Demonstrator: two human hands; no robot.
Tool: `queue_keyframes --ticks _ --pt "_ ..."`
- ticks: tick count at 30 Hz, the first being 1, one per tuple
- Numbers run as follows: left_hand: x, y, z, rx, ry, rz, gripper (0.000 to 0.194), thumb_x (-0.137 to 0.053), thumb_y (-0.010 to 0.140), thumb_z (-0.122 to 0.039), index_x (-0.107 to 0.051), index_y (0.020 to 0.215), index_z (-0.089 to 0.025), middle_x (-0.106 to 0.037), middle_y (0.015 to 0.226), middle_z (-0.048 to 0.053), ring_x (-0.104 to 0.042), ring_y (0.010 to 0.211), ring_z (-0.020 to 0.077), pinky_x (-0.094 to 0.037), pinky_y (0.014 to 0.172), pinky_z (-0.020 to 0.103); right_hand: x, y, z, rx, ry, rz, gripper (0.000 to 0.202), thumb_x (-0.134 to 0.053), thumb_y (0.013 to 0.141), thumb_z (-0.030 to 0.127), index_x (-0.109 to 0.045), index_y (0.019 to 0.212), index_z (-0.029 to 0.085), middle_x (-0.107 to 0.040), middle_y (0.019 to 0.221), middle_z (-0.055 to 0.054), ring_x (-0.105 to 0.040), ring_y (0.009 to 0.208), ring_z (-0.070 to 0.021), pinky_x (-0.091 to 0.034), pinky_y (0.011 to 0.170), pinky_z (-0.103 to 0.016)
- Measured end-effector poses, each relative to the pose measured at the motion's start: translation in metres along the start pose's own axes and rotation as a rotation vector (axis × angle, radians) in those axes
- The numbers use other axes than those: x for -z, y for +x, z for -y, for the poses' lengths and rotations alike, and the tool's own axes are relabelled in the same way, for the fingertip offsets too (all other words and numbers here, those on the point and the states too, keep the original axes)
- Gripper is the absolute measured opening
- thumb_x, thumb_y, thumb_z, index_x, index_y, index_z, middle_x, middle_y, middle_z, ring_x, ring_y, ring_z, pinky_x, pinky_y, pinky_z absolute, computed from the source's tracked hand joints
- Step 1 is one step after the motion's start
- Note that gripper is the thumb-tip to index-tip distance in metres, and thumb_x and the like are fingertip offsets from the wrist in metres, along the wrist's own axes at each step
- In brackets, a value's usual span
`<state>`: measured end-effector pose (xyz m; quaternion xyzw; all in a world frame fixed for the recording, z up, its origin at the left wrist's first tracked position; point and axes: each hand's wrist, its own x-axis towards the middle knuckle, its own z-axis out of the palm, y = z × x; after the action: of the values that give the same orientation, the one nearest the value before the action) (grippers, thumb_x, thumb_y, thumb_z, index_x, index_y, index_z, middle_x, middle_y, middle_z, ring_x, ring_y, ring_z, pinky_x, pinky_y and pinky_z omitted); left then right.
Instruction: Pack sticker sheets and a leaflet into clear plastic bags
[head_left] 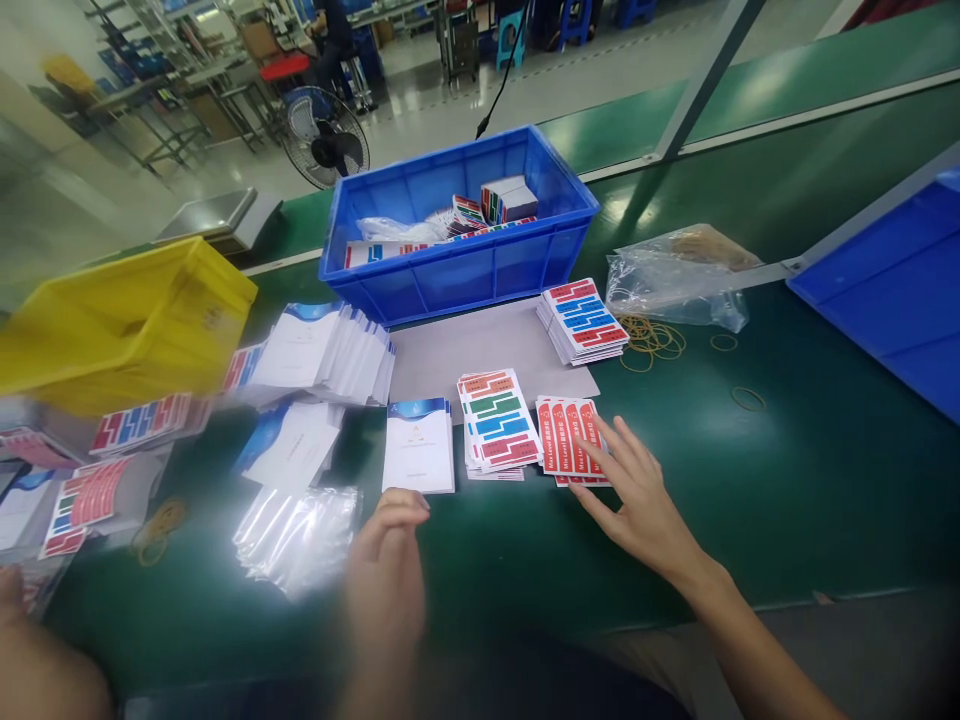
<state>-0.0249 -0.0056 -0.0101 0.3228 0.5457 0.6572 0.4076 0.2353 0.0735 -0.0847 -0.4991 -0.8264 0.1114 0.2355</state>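
Observation:
My right hand [634,495] lies spread on the green table, fingertips resting on a small stack of red label sheets [568,440]. To its left sits a stack of multicoloured sticker sheets [496,422], then a white booklet with a blue top [418,444]. My left hand [386,570] hovers just below that booklet, fingers loosely curled and holding nothing, beside a pile of clear plastic bags [300,535].
A blue crate [457,265] holds more sheets and boxes at the back. A yellow bin [120,320] stands at the left, white booklets [322,350] beside it. More sticker sheets [583,320], a plastic bag [679,275] and rubber bands [652,340] lie right. A grey mat [450,355] is under the stacks.

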Motion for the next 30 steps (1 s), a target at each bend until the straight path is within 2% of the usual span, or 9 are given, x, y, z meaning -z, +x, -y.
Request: queue_keyframes --ticks 2,5,10,15,19,22,25,27,30 --pt "0.003 -0.002 0.002 0.011 0.127 -0.035 0.016 -0.063 0.082 -0.032 -0.067 0.07 -0.022 -0.055 0.08 0.0 -0.052 0.083 0.0141 -0.043 0.081 0.025 0.001 0.0 0.002 -0.003 0.022 -0.02 0.043 -0.048 0.092 0.037 -0.043 0.133 0.02 -0.033 0.149 -0.013 -0.019 0.14 -0.0341 -0.032 0.105 -0.055" --pt "0.009 -0.003 0.005 -0.012 0.387 -0.058 0.014 -0.059 0.086 -0.032 -0.068 0.093 -0.025 -0.059 0.099 0.003 -0.054 0.095 0.0176 -0.043 0.083 0.029 0.003 0.001 0.004 -0.006 0.056 -0.049 0.043 -0.049 0.092 0.035 -0.044 0.132 0.021 -0.035 0.147 -0.012 -0.022 0.14 -0.0335 -0.034 0.105 -0.054" --pt "0.028 0.03 0.019 -0.229 0.933 -0.216 0.043 -0.059 0.082 -0.043 -0.053 0.119 -0.02 -0.054 0.121 0.012 -0.048 0.115 0.028 -0.039 0.096 0.043 0.005 0.002 0.009 0.01 0.092 -0.045 0.047 -0.05 0.092 0.033 -0.039 0.137 0.024 -0.035 0.148 -0.01 -0.023 0.14 -0.0326 -0.034 0.107 -0.053" --pt "0.049 0.066 0.044 -0.041 1.236 -0.124 0.07 -0.059 0.075 -0.059 -0.048 0.123 -0.01 -0.051 0.121 0.02 -0.043 0.116 0.0366 -0.037 0.097 0.054 0.005 0.008 0.018 0.085 0.105 -0.007 0.052 -0.05 0.092 0.034 -0.036 0.141 0.023 -0.035 0.148 -0.01 -0.023 0.14 -0.0315 -0.034 0.108 -0.053" --pt "0.053 0.069 0.053 0.042 1.205 -0.039 0.062 -0.056 0.077 -0.061 -0.054 0.116 -0.013 -0.053 0.117 0.017 -0.048 0.111 0.035 -0.041 0.092 0.05 -0.007 -0.006 0.037 0.307 0.174 0.32 0.064 -0.05 0.093 0.04 -0.024 0.147 0.016 -0.028 0.151 -0.014 -0.023 0.14 -0.028 -0.03 0.113 -0.048" --pt "0.052 0.067 0.055 0.013 1.155 -0.021 0.056 -0.055 0.079 -0.059 -0.055 0.114 -0.015 -0.056 0.112 0.015 -0.051 0.107 0.0325 -0.043 0.09 0.049 -0.033 -0.031 0.073 0.237 0.339 0.564 0.073 -0.055 0.088 0.046 -0.026 0.146 0.012 -0.025 0.151 -0.019 -0.02 0.14 -0.0334 -0.025 0.112 -0.054" --pt "0.051 0.067 0.055 -0.017 1.132 0.032 0.054 -0.053 0.082 -0.055 -0.053 0.118 -0.015 -0.056 0.114 0.014 -0.052 0.107 0.0308 -0.044 0.091 0.048 -0.062 -0.049 0.12 0.353 0.865 0.854 0.045 -0.044 0.093 0.041 -0.044 0.137 0.03 -0.042 0.145 -0.001 -0.034 0.136 -0.0249 -0.033 0.111 -0.045" --pt "0.053 0.066 0.053 -0.072 1.151 0.076 0.056 -0.052 0.084 -0.052 -0.049 0.125 -0.014 -0.054 0.12 0.016 -0.049 0.113 0.0315 -0.042 0.095 0.049 -0.073 -0.05 0.143 0.435 0.977 0.92 0.034 -0.039 0.095 0.039 -0.054 0.126 0.039 -0.054 0.134 0.009 -0.045 0.129 -0.0181 -0.04 0.107 -0.036" --pt "0.059 0.063 0.048 -0.179 1.174 0.135 0.057 -0.05 0.087 -0.046 -0.042 0.131 -0.011 -0.049 0.128 0.019 -0.043 0.123 0.032 -0.037 0.103 0.05 -0.072 -0.04 0.149 0.426 0.931 0.856 0.041 -0.051 0.091 0.035 -0.051 0.131 0.027 -0.047 0.141 -0.005 -0.037 0.134 -0.0229 -0.032 0.111 -0.041"
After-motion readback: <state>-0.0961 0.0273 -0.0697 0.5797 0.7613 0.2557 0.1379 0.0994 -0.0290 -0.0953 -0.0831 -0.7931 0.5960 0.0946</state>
